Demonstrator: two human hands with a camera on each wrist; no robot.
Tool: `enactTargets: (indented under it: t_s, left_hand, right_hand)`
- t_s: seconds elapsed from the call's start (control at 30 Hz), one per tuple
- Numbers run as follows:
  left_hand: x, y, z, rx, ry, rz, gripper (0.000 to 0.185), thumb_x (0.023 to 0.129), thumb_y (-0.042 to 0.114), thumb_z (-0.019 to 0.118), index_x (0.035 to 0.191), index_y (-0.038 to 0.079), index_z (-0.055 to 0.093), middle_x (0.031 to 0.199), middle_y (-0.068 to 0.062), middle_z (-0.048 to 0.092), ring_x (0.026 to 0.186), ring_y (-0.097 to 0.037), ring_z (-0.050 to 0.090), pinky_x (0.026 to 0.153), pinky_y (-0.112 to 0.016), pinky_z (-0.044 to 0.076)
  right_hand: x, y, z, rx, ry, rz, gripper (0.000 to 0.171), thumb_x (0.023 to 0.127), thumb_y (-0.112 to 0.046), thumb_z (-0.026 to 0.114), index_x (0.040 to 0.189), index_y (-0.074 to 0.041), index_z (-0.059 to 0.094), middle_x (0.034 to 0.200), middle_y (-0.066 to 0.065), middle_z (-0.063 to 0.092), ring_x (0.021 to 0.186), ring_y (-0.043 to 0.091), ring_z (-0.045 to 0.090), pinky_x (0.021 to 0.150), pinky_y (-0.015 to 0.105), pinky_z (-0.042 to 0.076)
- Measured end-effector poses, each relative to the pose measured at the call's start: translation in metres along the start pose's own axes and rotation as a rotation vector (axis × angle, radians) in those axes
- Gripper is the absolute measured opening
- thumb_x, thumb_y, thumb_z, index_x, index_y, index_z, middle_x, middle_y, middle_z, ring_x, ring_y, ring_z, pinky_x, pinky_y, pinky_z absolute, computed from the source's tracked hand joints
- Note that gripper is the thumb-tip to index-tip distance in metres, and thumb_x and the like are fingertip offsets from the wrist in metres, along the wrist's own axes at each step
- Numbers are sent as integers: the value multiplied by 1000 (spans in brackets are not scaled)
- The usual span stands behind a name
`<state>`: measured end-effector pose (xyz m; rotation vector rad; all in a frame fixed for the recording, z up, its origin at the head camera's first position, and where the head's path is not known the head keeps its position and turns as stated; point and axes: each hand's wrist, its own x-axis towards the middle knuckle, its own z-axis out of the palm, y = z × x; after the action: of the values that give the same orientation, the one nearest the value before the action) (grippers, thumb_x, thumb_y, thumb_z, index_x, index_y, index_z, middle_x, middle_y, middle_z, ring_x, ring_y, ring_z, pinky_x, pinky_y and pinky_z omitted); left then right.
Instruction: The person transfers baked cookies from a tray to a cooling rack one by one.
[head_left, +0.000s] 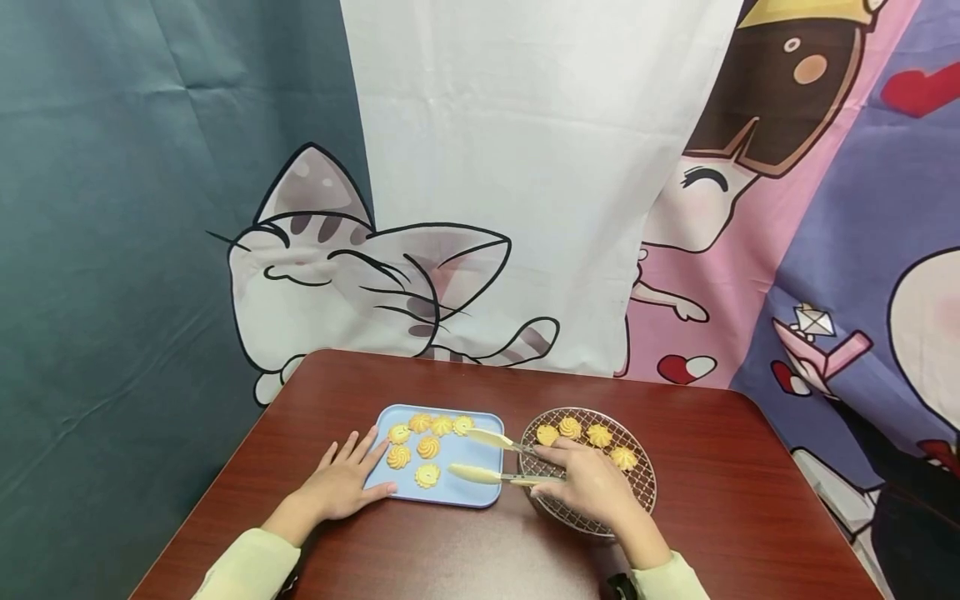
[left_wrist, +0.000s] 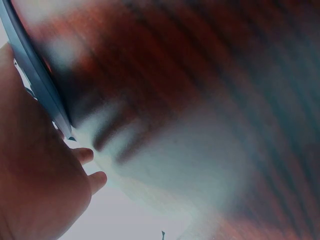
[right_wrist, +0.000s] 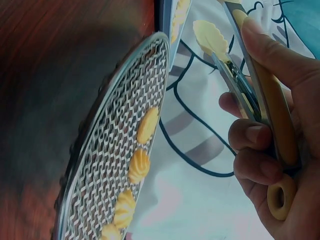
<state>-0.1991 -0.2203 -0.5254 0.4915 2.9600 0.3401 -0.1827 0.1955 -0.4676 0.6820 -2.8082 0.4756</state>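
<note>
Since the brown table [head_left: 720, 467] takes up most of the shot, start there: on it sit a blue tray [head_left: 457, 493] and, just to its right and about touching it, a round wire rack [head_left: 641, 487]. Looks like cookies are being moved between the two with tongs, and I'd call it a bit past halfway if they're headed to the tray, though I can't tell the direction for sure. Seven cookies [head_left: 427, 447] are on the tray, four more cookies [head_left: 598, 435] are lined up along the far side of the rack. The right hand [head_left: 592, 487] sits over the rack with its fingers curled round the yellow-handled tongs [head_left: 491, 457], whose tips are spread apart over the right side of the tray with nothing between them. The left hand [head_left: 345, 479] lies flat, fingers straight, touching the tray's left edge.
</note>
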Motion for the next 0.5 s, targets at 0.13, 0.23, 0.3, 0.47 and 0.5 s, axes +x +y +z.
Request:
enactTargets:
  t_s: [0.13,0.23,0.3,0.47,0.5]
  left_hand:
    - [-1,0,-1,-3,5,2,87,94,72,49,158,13,37,167,-15,21,150,-49,20,117,-70,14]
    - [-2,1,-2,-5,5,4,87,94,72,48,158,13,37,167,-15,21,150,-49,20,117,-70,13]
    - [-2,1,-2,-8,5,4,88,94,72,48,158,13,37,167,-15,21,150,-49,20,117,-70,14]
    - [-2,0,-2,-7,4,2,87,94,72,49,158,14,37,168,-15,21,150,-49,20,117,-70,14]
    - [-2,0,-1,-8,2,0,87,94,71,49,159,14,36,168,-15,20,151,-48,20,117,-70,13]
  right_hand:
    - [2,-4,3,13,-8,-17,63,71,-50,88,126,-24,74,107,-10,69,78,10,65,64,28,52]
    - [4,-7,6,18,-22,-18,64,71,-51,88,127,-24,73,108,-9,70,79,12,66,64,29,53]
    - [5,-9,7,27,-27,-22,64,71,-51,87,127,-24,73,111,-8,71,82,13,68,67,31,54]
    - [6,-15,11,46,-31,-45,64,71,-50,88,127,-23,73,114,-8,71,87,14,68,72,34,56]
    - [6,-16,12,47,-32,-50,64,71,-50,87,127,-23,73,113,-8,70,86,13,68,71,33,56]
